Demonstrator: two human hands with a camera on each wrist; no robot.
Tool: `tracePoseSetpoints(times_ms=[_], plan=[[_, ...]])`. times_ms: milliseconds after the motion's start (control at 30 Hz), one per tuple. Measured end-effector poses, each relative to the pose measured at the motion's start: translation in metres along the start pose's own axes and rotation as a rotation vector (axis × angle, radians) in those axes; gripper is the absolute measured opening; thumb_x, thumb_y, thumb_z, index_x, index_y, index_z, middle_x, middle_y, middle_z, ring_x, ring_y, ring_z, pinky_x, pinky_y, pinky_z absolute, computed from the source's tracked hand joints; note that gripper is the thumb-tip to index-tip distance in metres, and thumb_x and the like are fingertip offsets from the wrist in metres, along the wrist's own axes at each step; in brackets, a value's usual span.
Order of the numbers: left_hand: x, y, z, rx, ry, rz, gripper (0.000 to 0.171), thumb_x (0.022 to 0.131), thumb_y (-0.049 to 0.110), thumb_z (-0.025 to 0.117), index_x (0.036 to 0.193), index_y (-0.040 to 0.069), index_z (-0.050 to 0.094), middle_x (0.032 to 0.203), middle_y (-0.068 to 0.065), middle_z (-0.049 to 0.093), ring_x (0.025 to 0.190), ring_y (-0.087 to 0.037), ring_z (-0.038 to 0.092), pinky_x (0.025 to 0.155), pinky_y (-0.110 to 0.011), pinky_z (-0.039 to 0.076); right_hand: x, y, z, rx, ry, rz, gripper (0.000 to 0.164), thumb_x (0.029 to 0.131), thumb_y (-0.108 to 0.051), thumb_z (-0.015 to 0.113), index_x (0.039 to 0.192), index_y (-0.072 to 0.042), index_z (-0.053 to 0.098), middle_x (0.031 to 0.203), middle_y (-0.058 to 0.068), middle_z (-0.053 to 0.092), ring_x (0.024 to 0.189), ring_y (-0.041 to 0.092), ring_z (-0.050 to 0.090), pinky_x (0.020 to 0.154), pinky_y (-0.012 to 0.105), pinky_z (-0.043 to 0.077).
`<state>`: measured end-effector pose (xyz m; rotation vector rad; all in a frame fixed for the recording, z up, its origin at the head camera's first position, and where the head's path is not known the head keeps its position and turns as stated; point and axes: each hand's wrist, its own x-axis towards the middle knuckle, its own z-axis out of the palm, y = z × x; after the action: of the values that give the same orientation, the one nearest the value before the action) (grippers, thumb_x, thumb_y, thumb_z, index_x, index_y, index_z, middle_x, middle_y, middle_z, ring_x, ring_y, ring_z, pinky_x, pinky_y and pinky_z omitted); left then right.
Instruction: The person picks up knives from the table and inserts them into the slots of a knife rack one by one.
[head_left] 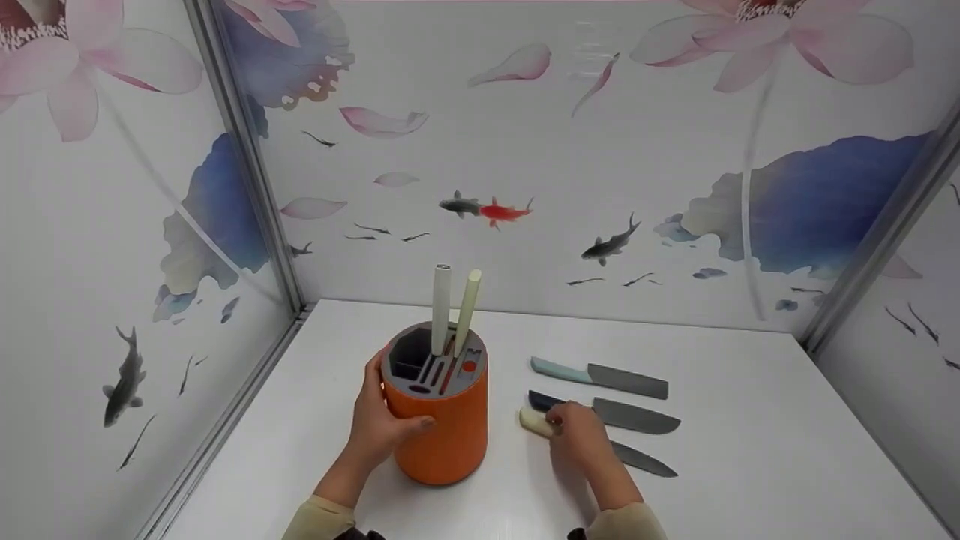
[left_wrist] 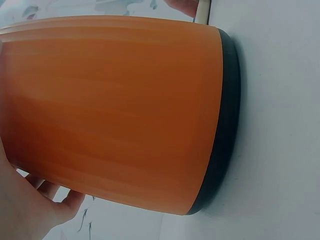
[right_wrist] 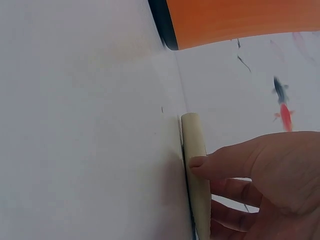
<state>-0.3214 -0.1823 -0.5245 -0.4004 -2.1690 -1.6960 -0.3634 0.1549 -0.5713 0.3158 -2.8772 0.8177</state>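
In the head view, the left hand (head_left: 384, 421) holds the orange knife holder (head_left: 442, 439) at its near left side, with the thumb across the front and the other fingers around the left; the holder stands upright on the tabletop (head_left: 750, 457), and a white handle (head_left: 442, 311) and a pale green handle (head_left: 466, 311) rise from its top. To the right of it lie the teal-handled knife (head_left: 626, 379) and the dark-handled knife (head_left: 637, 416), both flat; nearest to the person is the cream-handled knife (head_left: 535, 423), and the right hand (head_left: 582, 439) has its fingers closed on the handle, with the blade pointing away from the holder.

In the left wrist view, the holder fills most of the picture, its dark base on the tabletop; the left fingers rest along its side, spread a little.

In the right wrist view, the thumb presses one side of the cream handle and the fingers stand behind it, so it is a narrow pinch; whether the knife is lifted at all, I cannot tell.

I judge that the step in hand is picking up this knife for the holder; the next move would call for raising it, turning the blade downward and matching it to a free slot, while the left hand steadies the holder.
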Motion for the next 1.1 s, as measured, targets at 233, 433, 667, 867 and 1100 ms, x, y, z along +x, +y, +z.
tracePoseSetpoints(times_ms=[233, 433, 667, 867, 1100], plan=[[0.0, 0.0, 0.0, -0.002, 0.0, 0.002, 0.113, 0.074, 0.029, 0.098, 0.163, 0.021, 0.029, 0.157, -0.003, 0.052, 0.138, -0.023, 0.055, 0.109, -0.028, 0.054, -0.002, -0.005, 0.001, -0.002, -0.033, 0.009, 0.026, 0.081, 0.012, 0.072, 0.103, -0.001, 0.079, 0.101, 0.013, 0.078, 0.099, 0.033, 0.074, 0.091, 0.051, 0.061], [0.0, 0.001, 0.0, 0.001, -0.001, -0.006, 0.113, 0.075, 0.027, 0.098, 0.163, 0.022, 0.028, 0.158, -0.003, 0.051, 0.14, -0.024, 0.054, 0.11, -0.029, 0.053, -0.006, -0.013, 0.002, -0.02, -0.081, -0.02, 0.024, 0.082, 0.008, 0.078, 0.104, -0.002, 0.078, 0.097, 0.011, 0.074, 0.095, 0.028, 0.071, 0.089, 0.049, 0.06], [0.001, 0.001, 0.0, 0.024, -0.001, 0.005, 0.113, 0.075, 0.028, 0.098, 0.164, 0.023, 0.027, 0.158, -0.003, 0.051, 0.14, -0.024, 0.054, 0.111, -0.033, 0.054, -0.007, -0.022, 0.003, -0.093, -0.153, -0.091, 0.018, 0.086, 0.01, 0.075, 0.102, 0.002, 0.074, 0.096, 0.011, 0.065, 0.088, 0.027, 0.067, 0.086, 0.05, 0.06], [0.001, 0.001, -0.001, 0.008, -0.007, 0.009, 0.116, 0.073, 0.025, 0.099, 0.164, 0.024, 0.027, 0.157, 0.0, 0.052, 0.139, -0.021, 0.055, 0.111, -0.032, 0.053, -0.01, -0.033, -0.004, -0.1, -0.254, -0.135, 0.017, 0.087, 0.012, 0.073, 0.1, 0.0, 0.073, 0.092, 0.008, 0.064, 0.084, 0.021, 0.062, 0.083, 0.048, 0.058], [0.0, 0.0, -0.002, 0.005, -0.012, 0.017, 0.117, 0.073, 0.024, 0.099, 0.165, 0.025, 0.027, 0.158, 0.001, 0.051, 0.139, -0.019, 0.055, 0.111, -0.03, 0.052, -0.013, -0.048, -0.025, 0.061, -0.349, -0.171, 0.015, 0.089, 0.003, 0.076, 0.101, -0.005, 0.072, 0.093, 0.003, 0.066, 0.086, 0.017, 0.057, 0.083, 0.044, 0.055]])
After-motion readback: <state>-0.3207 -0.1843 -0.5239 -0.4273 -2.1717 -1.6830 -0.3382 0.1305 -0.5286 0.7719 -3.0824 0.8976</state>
